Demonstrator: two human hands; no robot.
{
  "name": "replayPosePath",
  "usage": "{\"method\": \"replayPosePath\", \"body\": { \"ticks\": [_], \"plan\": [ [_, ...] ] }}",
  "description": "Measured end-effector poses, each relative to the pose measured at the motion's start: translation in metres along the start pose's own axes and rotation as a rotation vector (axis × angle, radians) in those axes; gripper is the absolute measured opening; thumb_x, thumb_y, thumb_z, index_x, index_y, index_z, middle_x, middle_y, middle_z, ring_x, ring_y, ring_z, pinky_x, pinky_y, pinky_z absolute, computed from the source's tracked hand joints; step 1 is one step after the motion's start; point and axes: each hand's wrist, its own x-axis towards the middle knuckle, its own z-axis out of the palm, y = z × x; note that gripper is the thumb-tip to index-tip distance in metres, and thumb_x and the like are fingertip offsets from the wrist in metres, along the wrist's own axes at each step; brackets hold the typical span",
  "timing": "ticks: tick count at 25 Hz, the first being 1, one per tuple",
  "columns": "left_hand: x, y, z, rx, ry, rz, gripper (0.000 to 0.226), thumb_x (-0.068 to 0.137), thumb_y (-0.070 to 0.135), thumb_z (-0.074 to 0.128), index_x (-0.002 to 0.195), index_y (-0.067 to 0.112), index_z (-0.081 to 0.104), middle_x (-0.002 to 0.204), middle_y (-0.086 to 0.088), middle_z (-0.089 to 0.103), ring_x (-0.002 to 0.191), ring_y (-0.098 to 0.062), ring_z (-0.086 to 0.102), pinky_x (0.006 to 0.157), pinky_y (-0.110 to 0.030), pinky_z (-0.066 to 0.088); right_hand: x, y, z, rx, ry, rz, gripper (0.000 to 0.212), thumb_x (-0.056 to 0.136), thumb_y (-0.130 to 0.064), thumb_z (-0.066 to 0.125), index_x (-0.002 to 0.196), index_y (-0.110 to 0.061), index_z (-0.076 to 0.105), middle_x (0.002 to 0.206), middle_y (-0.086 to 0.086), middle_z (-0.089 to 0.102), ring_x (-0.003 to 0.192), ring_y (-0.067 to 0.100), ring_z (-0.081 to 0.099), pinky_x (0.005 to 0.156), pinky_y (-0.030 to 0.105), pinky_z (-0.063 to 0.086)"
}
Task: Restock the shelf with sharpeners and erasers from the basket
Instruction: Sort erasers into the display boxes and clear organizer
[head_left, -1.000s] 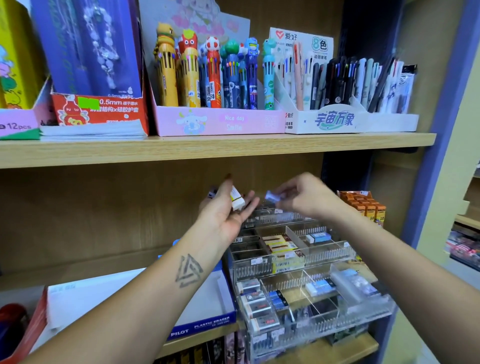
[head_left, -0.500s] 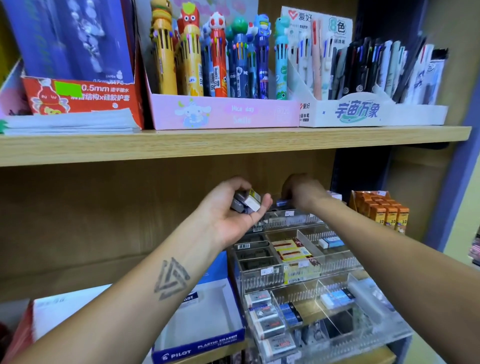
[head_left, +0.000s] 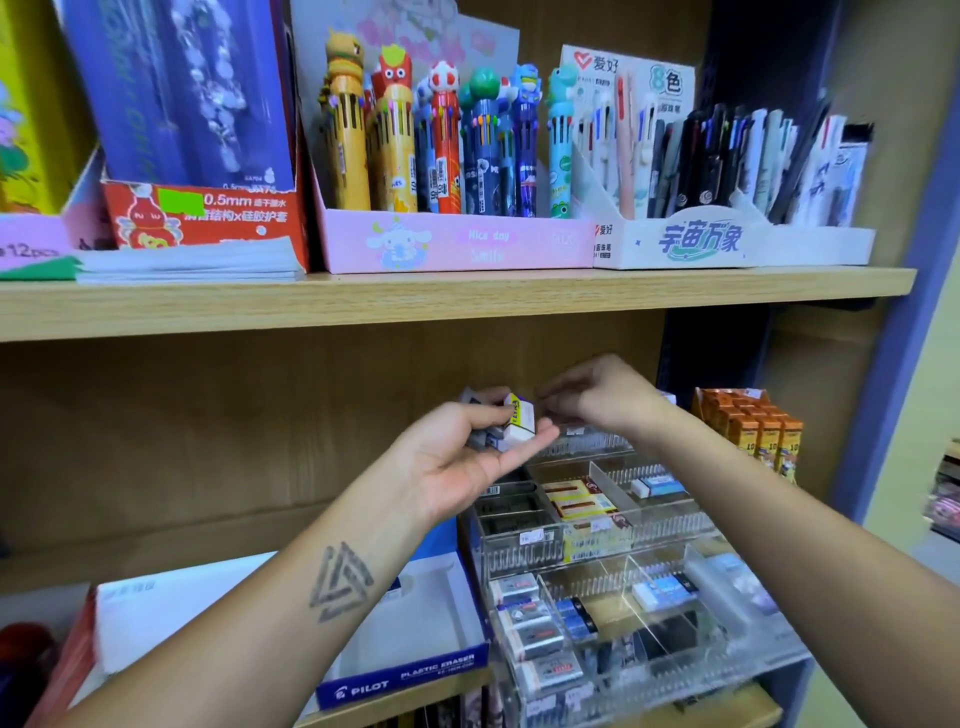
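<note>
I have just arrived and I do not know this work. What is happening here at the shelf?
A person is restocking small erasers into a clear acrylic organizer on the lower shelf. The left hand holds a small bunch of erasers in its grip, palm up. The right hand is beside it, above the back row of the organizer, fingers curled; what it pinches, if anything, is too blurred to tell. Several compartments already hold erasers.

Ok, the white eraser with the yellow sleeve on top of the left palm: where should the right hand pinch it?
Pinch the eraser across its two long sides, coming from the right and above. That end juts past the left hand thumb toward the right hand, and the other erasers sit beneath it.
</note>
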Motion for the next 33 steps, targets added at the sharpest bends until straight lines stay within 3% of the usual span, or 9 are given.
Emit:
{"method": "replayPosePath", "body": {
  "ticks": [2, 8, 11, 14, 18, 22, 27, 30, 33],
  "plan": [
    [-0.001, -0.007, -0.002, 0.034, -0.007, 0.015, 0.020, 0.093, -0.018, 0.044, 0.096, -0.004, 0.058, 0.082, -0.028, 0.069, 0.086, -0.047, 0.065, 0.075, -0.059, 0.052, -0.034, -0.011, 0.001, 0.374, -0.151, -0.018, 0.019, 0.088, -0.002, 0.069, 0.105, -0.010, 0.073, 0.098, 0.014, 0.076, 0.094, 0.029, 0.072, 0.089, 0.043, 0.058],
    [-0.005, -0.023, -0.005, 0.169, -0.023, -0.036, 0.021, 0.092, -0.016, 0.046, 0.104, -0.003, 0.058, 0.115, -0.031, 0.065, 0.103, -0.045, 0.065, 0.070, -0.059, 0.058, -0.075, -0.009, -0.010, 0.349, -0.314, -0.158, 0.041, 0.084, 0.000, 0.073, 0.123, -0.013, 0.067, 0.104, 0.008, 0.075, 0.096, 0.021, 0.071, 0.084, 0.027, 0.056],
    [-0.008, -0.029, 0.000, 0.237, -0.002, -0.075, 0.015, 0.093, -0.012, 0.051, 0.102, -0.002, 0.058, 0.096, -0.027, 0.070, 0.082, -0.041, 0.071, 0.061, -0.053, 0.060, -0.082, -0.001, -0.025, 0.238, -0.246, -0.216, 0.034, 0.078, 0.001, 0.079, 0.110, -0.009, 0.072, 0.089, 0.006, 0.074, 0.079, 0.015, 0.067, 0.074, 0.023, 0.054],
    [-0.008, -0.033, 0.004, 0.314, 0.012, -0.071, 0.018, 0.091, -0.014, 0.055, 0.105, -0.003, 0.058, 0.104, -0.033, 0.069, 0.091, -0.048, 0.069, 0.068, -0.056, 0.059, -0.088, 0.011, -0.035, 0.192, -0.126, -0.190, 0.034, 0.072, -0.009, 0.086, 0.104, -0.010, 0.074, 0.082, 0.003, 0.071, 0.071, 0.012, 0.064, 0.074, 0.028, 0.054],
    [-0.004, -0.041, 0.006, 0.347, 0.030, -0.017, 0.027, 0.088, -0.021, 0.052, 0.108, -0.004, 0.057, 0.105, -0.032, 0.067, 0.090, -0.047, 0.069, 0.063, -0.049, 0.062, -0.093, 0.022, -0.042, 0.054, -0.075, -0.229, 0.032, 0.071, -0.019, 0.088, 0.100, -0.016, 0.075, 0.086, 0.001, 0.074, 0.078, 0.016, 0.069, 0.079, 0.035, 0.057],
    [-0.003, -0.043, 0.008, 0.400, 0.066, -0.023, 0.025, 0.086, -0.020, 0.056, 0.106, -0.005, 0.059, 0.105, -0.033, 0.066, 0.087, -0.046, 0.070, 0.054, -0.041, 0.061, -0.093, 0.024, -0.044, -0.177, -0.081, -0.393, 0.030, 0.075, -0.019, 0.085, 0.103, -0.019, 0.075, 0.096, -0.008, 0.068, 0.084, 0.013, 0.066, 0.080, 0.031, 0.057],
    [-0.004, -0.034, 0.001, 0.217, 0.133, -0.080, 0.033, 0.088, -0.012, 0.058, 0.121, -0.010, 0.057, 0.131, -0.033, 0.050, 0.120, -0.049, 0.055, 0.056, -0.050, 0.060, -0.089, 0.042, -0.046, -0.313, 0.057, -0.226, 0.030, 0.079, -0.024, 0.083, 0.107, -0.023, 0.074, 0.101, -0.002, 0.071, 0.088, 0.011, 0.068, 0.088, 0.038, 0.056],
    [-0.007, -0.030, -0.003, 0.207, 0.095, -0.081, 0.032, 0.094, -0.015, 0.047, 0.123, -0.007, 0.057, 0.133, -0.034, 0.049, 0.120, -0.050, 0.055, 0.064, -0.054, 0.060, -0.090, 0.048, -0.045, -0.339, 0.086, -0.171, 0.032, 0.080, -0.022, 0.082, 0.111, -0.020, 0.073, 0.106, 0.000, 0.070, 0.091, 0.012, 0.066, 0.090, 0.037, 0.055],
    [-0.006, -0.028, -0.008, 0.198, 0.068, -0.021, 0.050, 0.092, -0.021, 0.043, 0.128, 0.010, 0.057, 0.126, -0.032, 0.054, 0.113, -0.050, 0.060, 0.072, -0.058, 0.058, -0.093, 0.047, -0.041, -0.394, 0.125, -0.234, 0.032, 0.080, -0.019, 0.081, 0.110, -0.018, 0.072, 0.103, -0.002, 0.066, 0.091, 0.015, 0.063, 0.088, 0.036, 0.054]
  ]
}}
